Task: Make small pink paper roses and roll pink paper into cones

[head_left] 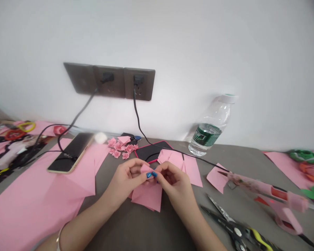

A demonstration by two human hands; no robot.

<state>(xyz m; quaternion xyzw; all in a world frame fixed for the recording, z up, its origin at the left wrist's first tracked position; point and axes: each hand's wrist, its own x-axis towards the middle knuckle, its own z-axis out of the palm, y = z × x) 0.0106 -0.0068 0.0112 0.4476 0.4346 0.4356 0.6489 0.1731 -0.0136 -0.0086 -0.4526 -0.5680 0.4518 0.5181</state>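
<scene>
A small folded piece of pink paper (pixel 146 168) is pinched between my two hands at the middle of the table. My left hand (pixel 128 176) grips it from the left, thumb on top. From the right, my right hand (pixel 174 177) holds its edge between thumb and finger; the thumbs nearly meet. Fingers cover much of the fold. Right below lie several pink paper squares (pixel 148 198), partly under my hands. Beyond my left hand sits a cluster of small pink paper roses (pixel 117 146).
Open scissors (pixel 237 230) and a glue gun (pixel 285 212) lie at right. A water bottle (pixel 208 130) leans on the wall. One phone (pixel 70 153) rests on large pink sheets (pixel 36 205) at left; a red-edged phone (pixel 151 151) lies behind my hands. Cables hang from wall sockets (pixel 138 83).
</scene>
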